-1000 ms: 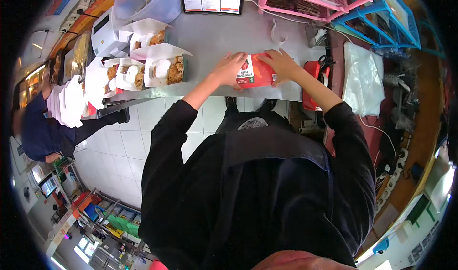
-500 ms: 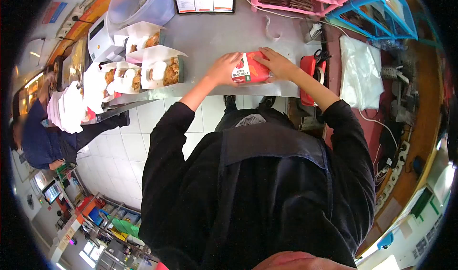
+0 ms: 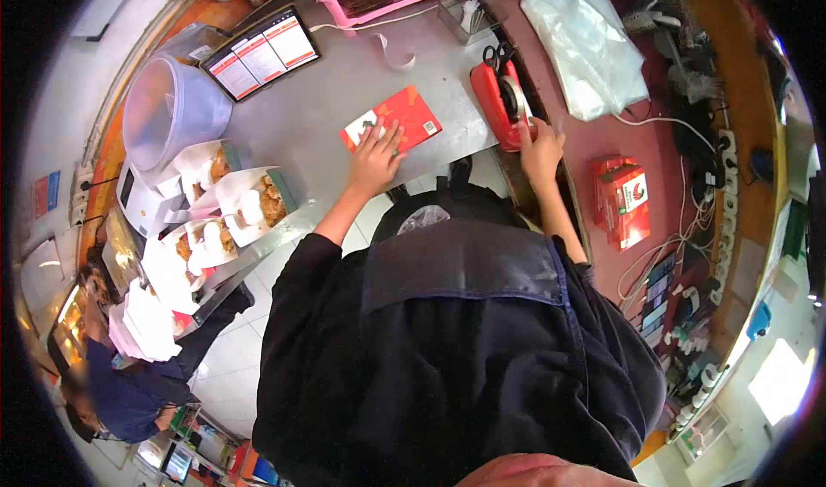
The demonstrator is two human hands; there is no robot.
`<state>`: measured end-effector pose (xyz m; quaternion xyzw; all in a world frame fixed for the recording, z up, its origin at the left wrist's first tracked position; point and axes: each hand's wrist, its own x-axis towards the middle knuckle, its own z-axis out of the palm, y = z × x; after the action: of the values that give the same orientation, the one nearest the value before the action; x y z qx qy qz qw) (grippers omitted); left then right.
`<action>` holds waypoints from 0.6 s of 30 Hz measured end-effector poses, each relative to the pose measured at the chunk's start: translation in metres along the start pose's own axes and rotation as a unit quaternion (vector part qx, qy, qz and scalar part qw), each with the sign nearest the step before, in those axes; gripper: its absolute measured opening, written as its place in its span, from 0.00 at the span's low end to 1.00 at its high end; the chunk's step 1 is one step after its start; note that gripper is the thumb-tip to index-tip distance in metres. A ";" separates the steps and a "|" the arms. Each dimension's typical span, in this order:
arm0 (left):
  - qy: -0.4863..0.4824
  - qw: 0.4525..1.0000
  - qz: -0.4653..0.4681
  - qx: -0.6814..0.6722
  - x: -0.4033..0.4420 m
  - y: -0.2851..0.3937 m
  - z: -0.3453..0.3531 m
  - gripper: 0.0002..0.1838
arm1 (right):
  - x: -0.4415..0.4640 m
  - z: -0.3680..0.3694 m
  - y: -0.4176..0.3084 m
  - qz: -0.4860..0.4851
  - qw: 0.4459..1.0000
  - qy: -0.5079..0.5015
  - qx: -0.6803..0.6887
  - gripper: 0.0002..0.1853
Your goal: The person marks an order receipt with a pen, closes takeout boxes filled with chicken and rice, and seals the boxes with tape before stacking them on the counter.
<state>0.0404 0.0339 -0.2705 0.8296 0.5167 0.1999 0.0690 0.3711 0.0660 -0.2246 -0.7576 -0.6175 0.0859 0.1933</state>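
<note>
On the metal table lies a closed red box [image 3: 411,119] with a white label end. My left hand [image 3: 376,157] rests on its near left part, fingers spread. My right hand [image 3: 542,150] is at the near end of a red tape dispenser [image 3: 496,108], its fingers pinched by the tape roll; whether tape is between them is too small to tell. Black scissors [image 3: 497,56] sit at the dispenser's far end. Left of the box, open white boxes [image 3: 249,207] hold fried chicken and white rounded portions.
A tablet [image 3: 262,52] and a clear tub [image 3: 172,113] stand at the back left. Clear plastic bags [image 3: 587,57] and more red boxes [image 3: 621,201] lie on the reddish surface at the right. A co-worker [image 3: 129,392] is at the lower left.
The view has turned toward the right. My right hand has left the red box and moved to the tape dispenser. My left hand has stayed at the box, now lying on top of it.
</note>
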 end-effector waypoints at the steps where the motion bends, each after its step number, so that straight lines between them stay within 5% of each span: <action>1: 0.003 1.000 0.009 -0.005 0.001 -0.005 0.001 0.29 | 0.006 0.016 0.025 0.014 0.993 -0.059 0.106 0.19; 6: 0.046 0.996 0.022 -0.077 0.007 -0.016 0.012 0.24 | 0.029 0.007 0.044 0.237 0.852 -0.193 0.425 0.09; 10: 0.088 0.989 0.009 -0.115 0.005 -0.017 0.015 0.20 | -0.010 -0.031 0.064 0.245 0.821 -0.271 0.439 0.09; 13: 0.074 0.989 -0.003 -0.131 0.005 -0.016 0.015 0.20 | -0.020 -0.009 0.070 0.232 0.911 -0.193 0.282 0.09; 14: 0.063 0.989 -0.007 -0.130 0.002 -0.018 0.013 0.20 | -0.017 -0.003 0.064 0.135 0.972 -0.114 -0.153 0.09; 18: 0.050 0.998 0.014 -0.046 -0.011 -0.019 0.018 0.23 | -0.031 -0.027 0.008 0.081 0.962 -0.222 0.139 0.11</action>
<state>0.0276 0.0345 -0.2956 0.8215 0.4982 0.2659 0.0786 0.3817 0.0296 -0.2067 -0.7325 -0.5635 0.3524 0.1472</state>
